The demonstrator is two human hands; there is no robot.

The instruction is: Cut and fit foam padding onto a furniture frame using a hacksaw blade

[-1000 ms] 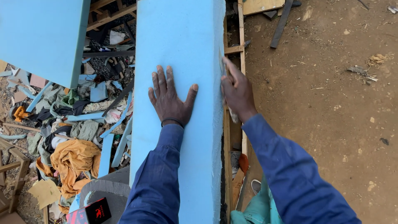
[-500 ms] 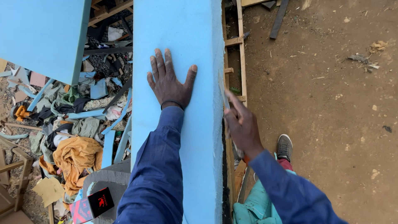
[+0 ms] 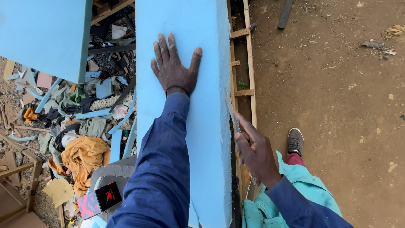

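Note:
A long light-blue foam slab (image 3: 185,126) runs up the middle of the view. My left hand (image 3: 174,67) lies flat on its top face, fingers spread, palm down. My right hand (image 3: 254,152) is at the slab's right edge, closed on a thin knife blade (image 3: 231,110) that runs along that edge. Both arms wear dark blue sleeves. Below my right arm I see light turquoise trousers and a grey shoe (image 3: 295,140) on the dirt.
A wooden frame (image 3: 249,67) stands just right of the slab. A second blue foam sheet (image 3: 42,33) is at upper left. Foam offcuts, cloth and an orange rag (image 3: 84,156) litter the ground left. Brown dirt ground (image 3: 337,105) lies right.
My right hand has slid down the slab's right edge toward me, with the blade now showing. The left hand stays flat on the foam. The view tilted, revealing my shoe.

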